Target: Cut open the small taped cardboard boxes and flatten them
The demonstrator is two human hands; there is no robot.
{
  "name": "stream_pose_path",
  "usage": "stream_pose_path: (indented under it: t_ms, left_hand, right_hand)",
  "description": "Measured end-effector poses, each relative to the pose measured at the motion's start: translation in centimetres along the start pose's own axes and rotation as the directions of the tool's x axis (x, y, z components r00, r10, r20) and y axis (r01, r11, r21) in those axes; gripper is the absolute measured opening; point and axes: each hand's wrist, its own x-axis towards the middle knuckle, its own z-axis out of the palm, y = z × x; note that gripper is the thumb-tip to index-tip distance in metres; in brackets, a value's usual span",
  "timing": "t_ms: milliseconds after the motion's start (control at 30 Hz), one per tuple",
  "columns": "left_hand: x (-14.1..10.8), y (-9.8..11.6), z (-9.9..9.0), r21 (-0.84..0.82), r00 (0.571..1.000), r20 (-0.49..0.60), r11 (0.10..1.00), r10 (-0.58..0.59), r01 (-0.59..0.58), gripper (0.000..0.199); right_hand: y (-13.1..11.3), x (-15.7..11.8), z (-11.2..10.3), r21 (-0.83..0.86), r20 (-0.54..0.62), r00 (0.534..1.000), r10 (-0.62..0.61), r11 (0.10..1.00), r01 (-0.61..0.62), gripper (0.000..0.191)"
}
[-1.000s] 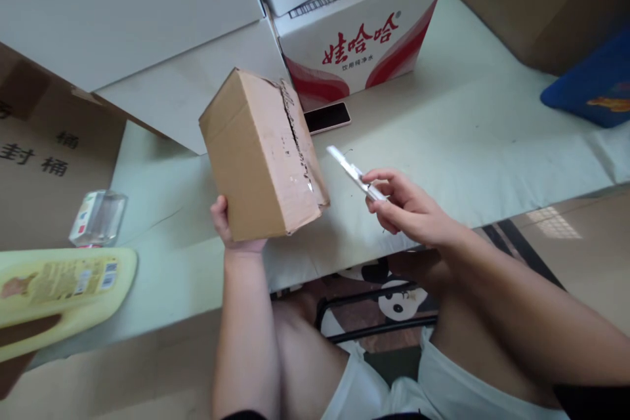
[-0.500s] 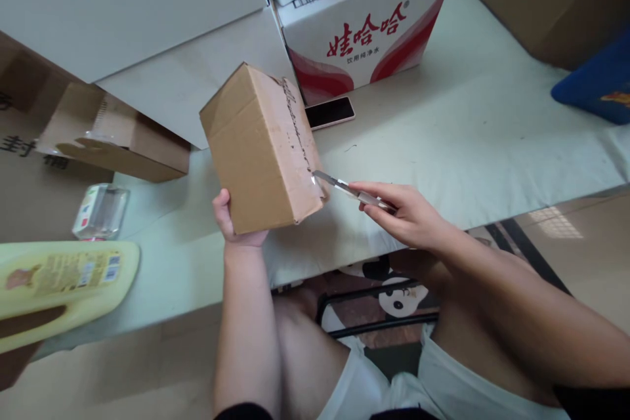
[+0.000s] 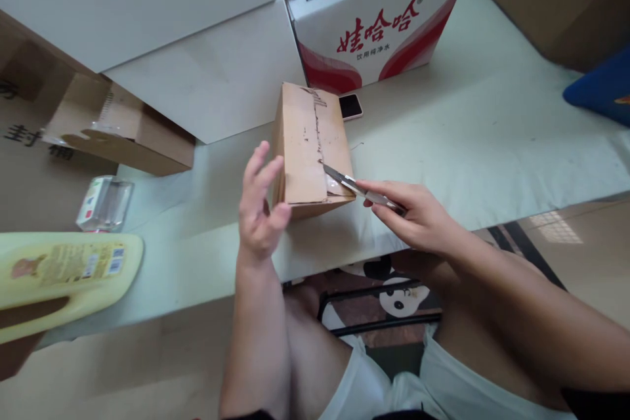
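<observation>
A small brown cardboard box (image 3: 305,164) sits upright on the pale cloth-covered table. Its taped top seam is ragged and torn along a dark line. My right hand (image 3: 418,213) grips a utility knife (image 3: 361,189), with the blade tip at the near end of that seam. Beside the box's left side, my left hand (image 3: 260,207) has its fingers spread and holds nothing. Whether its fingertips touch the cardboard, I cannot tell. Behind the box lies a phone (image 3: 351,106), partly hidden by it.
A white and red carton (image 3: 374,46) and a large white box (image 3: 211,79) stand at the back. To the left are an opened cardboard box (image 3: 147,138), a clear plastic container (image 3: 105,203) and a yellow bottle (image 3: 98,275). A blue object (image 3: 600,92) is at the right.
The box has gone from tilted in my left hand to upright on the table, slightly to the right. My left hand has let go and opened. The knife stays at the seam.
</observation>
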Motion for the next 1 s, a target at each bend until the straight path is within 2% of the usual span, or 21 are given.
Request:
stream_pose_path:
  t_ms: [33,100,167,267,433,633,767,833,900,967,1000]
  left_hand:
    - [0.0,0.7,0.5,0.035,0.999,0.046,0.999,0.005,-0.006,0.045]
    - [0.0,1.7,1.4,0.107,0.998,0.07,0.994,0.002,-0.009,0.035]
    - [0.0,2.0,2.1,0.151,0.996,0.093,0.988,0.003,-0.017,0.027]
    - [0.0,1.7,2.5,0.154,0.993,0.12,0.988,0.0,-0.019,0.026]
    - [0.1,1.7,2.5,0.145,0.987,0.162,0.989,0.002,-0.026,0.024]
    - [0.0,1.9,2.6,0.137,0.993,0.103,0.99,-0.056,0.041,0.027]
    - [-0.1,1.0,2.2,0.146,0.997,0.075,0.988,0.035,-0.046,0.031]
    - [-0.1,0.6,1.9,0.127,0.998,0.027,0.99,0.05,-0.053,0.038]
    - [-0.1,0.4,1.7,0.108,0.999,-0.033,0.994,0.02,-0.016,0.045]
    - [-0.1,0.6,1.5,0.101,0.998,-0.065,0.995,-0.006,0.012,0.047]
    - [-0.1,0.7,1.4,0.107,0.997,-0.071,0.994,-0.002,0.01,0.046]
  right_hand:
    - [-0.4,-0.1,-0.1,-0.002,0.021,1.0,0.021,1.0,-0.021,0.045]
    - [-1.2,-0.2,-0.5,0.01,0.057,0.994,0.091,0.996,-0.092,0.044]
    - [-1.8,-0.3,-0.8,0.036,0.077,0.983,0.166,0.985,-0.169,0.044]
    - [-2.2,-0.5,-1.4,0.046,0.086,0.97,0.227,0.972,-0.231,0.045]
    - [-2.4,-0.8,-2.1,0.008,0.129,0.963,0.236,0.971,-0.239,0.045]
    - [-2.7,-0.6,-1.7,0.107,0.194,0.948,0.254,0.955,-0.278,0.046]
    - [-2.6,-0.8,-3.1,0.179,0.292,0.931,0.218,0.944,-0.277,0.041]
    - [-1.7,-0.7,-3.9,0.194,0.202,0.949,0.243,0.94,-0.282,0.041]
    - [-0.2,-0.3,-4.1,0.125,0.037,0.949,0.314,0.94,-0.316,0.043]
    - [1.7,0.3,-3.7,-0.081,-0.097,0.923,0.372,0.922,-0.38,0.047]
    - [2.6,0.6,-3.3,-0.211,-0.126,0.915,0.384,0.891,-0.403,0.048]
